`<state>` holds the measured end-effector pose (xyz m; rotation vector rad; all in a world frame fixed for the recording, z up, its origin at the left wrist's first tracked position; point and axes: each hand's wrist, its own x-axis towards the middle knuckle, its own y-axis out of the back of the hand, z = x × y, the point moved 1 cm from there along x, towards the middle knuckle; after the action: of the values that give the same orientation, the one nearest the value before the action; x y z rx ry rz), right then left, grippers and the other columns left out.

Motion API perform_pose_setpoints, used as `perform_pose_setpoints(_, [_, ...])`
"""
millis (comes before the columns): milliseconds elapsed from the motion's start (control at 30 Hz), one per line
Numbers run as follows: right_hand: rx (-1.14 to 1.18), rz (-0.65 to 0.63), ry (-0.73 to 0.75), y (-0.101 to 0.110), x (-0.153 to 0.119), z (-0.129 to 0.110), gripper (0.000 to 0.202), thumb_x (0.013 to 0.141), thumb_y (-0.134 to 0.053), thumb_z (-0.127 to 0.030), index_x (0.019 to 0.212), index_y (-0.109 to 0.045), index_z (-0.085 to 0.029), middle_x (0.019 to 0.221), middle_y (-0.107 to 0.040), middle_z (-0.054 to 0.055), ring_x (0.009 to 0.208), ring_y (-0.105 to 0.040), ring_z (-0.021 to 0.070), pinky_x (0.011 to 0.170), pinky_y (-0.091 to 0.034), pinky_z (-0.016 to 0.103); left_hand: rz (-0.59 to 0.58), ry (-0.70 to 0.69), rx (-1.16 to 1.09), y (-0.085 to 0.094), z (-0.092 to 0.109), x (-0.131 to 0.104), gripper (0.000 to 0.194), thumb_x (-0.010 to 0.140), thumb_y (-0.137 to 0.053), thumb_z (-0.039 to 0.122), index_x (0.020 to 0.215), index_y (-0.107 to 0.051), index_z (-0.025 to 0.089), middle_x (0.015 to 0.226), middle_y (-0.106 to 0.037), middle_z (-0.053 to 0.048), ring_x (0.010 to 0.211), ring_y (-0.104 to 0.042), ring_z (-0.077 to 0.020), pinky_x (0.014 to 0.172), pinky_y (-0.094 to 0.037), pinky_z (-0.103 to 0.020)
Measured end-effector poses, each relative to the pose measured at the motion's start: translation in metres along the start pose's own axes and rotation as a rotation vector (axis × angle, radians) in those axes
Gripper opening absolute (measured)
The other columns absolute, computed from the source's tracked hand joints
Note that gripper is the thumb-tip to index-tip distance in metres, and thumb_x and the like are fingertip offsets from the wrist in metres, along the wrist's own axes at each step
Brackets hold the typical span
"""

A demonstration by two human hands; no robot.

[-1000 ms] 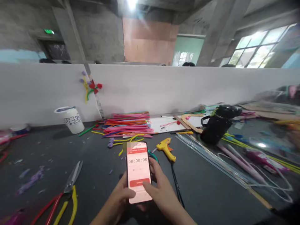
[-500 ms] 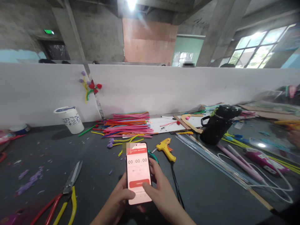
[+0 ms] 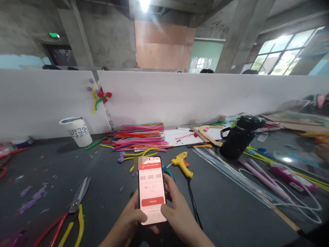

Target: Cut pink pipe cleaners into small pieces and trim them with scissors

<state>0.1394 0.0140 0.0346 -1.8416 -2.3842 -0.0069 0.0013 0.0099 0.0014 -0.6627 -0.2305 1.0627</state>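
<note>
A smartphone (image 3: 152,188) stands upright between my hands, its pinkish screen reading 00:00:00 above a red button. My left hand (image 3: 132,214) wraps its lower left side, with the thumb at the bottom corner. On the other side my right hand (image 3: 174,206) grips the right edge, its thumb by the lower right of the screen. Right behind the phone are a teal-handled tool (image 3: 168,171), partly hidden, and yellow pipe cleaners with purple tips (image 3: 122,156). A yellow hot glue gun (image 3: 182,164) lies just right of the phone.
Scissors with red and yellow handles (image 3: 77,206) lie at left near purple scraps (image 3: 33,199). Behind are a white cup (image 3: 79,132) and a pipe cleaner pile (image 3: 141,139). A black jug (image 3: 239,137), clear sticks (image 3: 231,175) and a pink flat iron (image 3: 264,178) occupy the right.
My right thumb has shifted from the red button to the right, toward the phone's edge. My left thumb has moved slightly left and down. The phone stays in place.
</note>
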Motion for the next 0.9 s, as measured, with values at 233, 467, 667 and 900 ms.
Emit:
perform_pose_setpoints(233, [0.008, -0.009, 0.007, 0.0010, -0.0008, -0.0023, 0.064, 0.059, -0.038, 0.002, 0.119, -0.032, -0.021, 0.115, -0.049, 0.005, 0.104, -0.048, 0.0175, 0.078, -0.043, 0.028, 0.005, -0.002, 0.013, 0.0012, -0.0013, 0.0009, 0.085, 0.050, -0.044, 0.000, 0.129, -0.019, 0.018, 0.099, -0.061, -0.013, 0.075, -0.060, -0.0278, 0.053, -0.049, -0.037])
perform_pose_setpoints(467, [0.008, -0.006, 0.003, 0.0004, -0.0004, -0.0002, 0.064, 0.059, -0.038, 0.002, 0.118, -0.033, -0.022, 0.115, -0.050, 0.005, 0.102, -0.049, 0.0174, 0.079, -0.043, 0.029, -0.019, -0.006, 0.007, 0.0020, -0.0017, 0.0007, 0.080, 0.052, -0.046, 0.001, 0.127, -0.028, 0.020, 0.101, -0.060, -0.012, 0.078, -0.059, -0.0288, 0.054, -0.049, -0.037])
perform_pose_setpoints(667, [0.003, 0.003, -0.020, 0.0002, -0.0009, -0.0015, 0.063, 0.059, -0.038, 0.000, 0.118, -0.032, -0.022, 0.112, -0.051, 0.006, 0.099, -0.051, 0.0182, 0.076, -0.045, 0.030, 0.007, 0.000, 0.017, 0.0020, -0.0019, 0.0002, 0.078, 0.052, -0.045, 0.001, 0.127, -0.029, 0.020, 0.098, -0.061, -0.012, 0.073, -0.060, -0.0266, 0.053, -0.049, -0.037])
perform_pose_setpoints(900, [0.016, -0.006, -0.005, 0.0001, -0.0012, -0.0017, 0.062, 0.060, -0.039, 0.000, 0.118, -0.033, -0.021, 0.108, -0.053, 0.006, 0.093, -0.053, 0.0176, 0.076, -0.044, 0.031, 0.015, 0.001, 0.020, -0.0003, -0.0002, 0.0002, 0.080, 0.051, -0.046, 0.001, 0.127, -0.028, 0.018, 0.097, -0.062, -0.012, 0.075, -0.060, -0.0276, 0.053, -0.049, -0.036])
